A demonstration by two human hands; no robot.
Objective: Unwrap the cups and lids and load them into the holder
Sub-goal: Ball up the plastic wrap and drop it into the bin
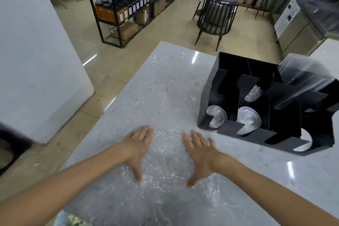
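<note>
While both hands lie flat, fingers spread, palms down: left hand and right hand press clear plastic wrap on marble counter. Wrap edges hard to trace against stone. Black holder stands right of hands, apart. Clear lids in lower slots, partly hidden by dividers. Blurred plastic sleeve on holder's far right; contents unreadable.
</note>
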